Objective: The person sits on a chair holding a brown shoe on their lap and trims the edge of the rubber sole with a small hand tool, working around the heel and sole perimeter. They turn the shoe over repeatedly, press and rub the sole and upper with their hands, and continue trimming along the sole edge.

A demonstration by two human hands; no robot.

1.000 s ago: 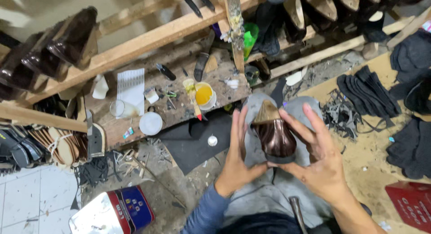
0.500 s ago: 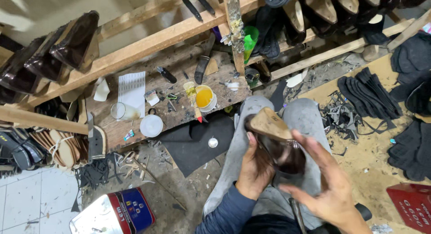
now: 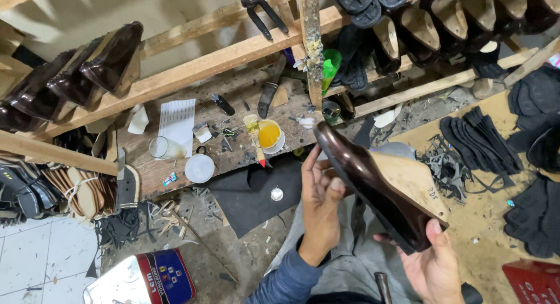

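Both hands clamp a brown shoe (image 3: pixel 373 187). Left hand (image 3: pixel 321 202) grips its toe end, fingers wrapped beneath; right hand (image 3: pixel 434 266) pinches the heel end. Its long axis slants from upper left to lower right between them

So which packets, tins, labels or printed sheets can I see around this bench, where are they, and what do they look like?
Tin: on the floor at lower left, flat rectangular, blue and red printed face, shiny silver side.
Printed sheet: lying on the wooden bench, white rectangle with rows of small dark print.
Red box: lower right corner, red with pale print, only partly in view.
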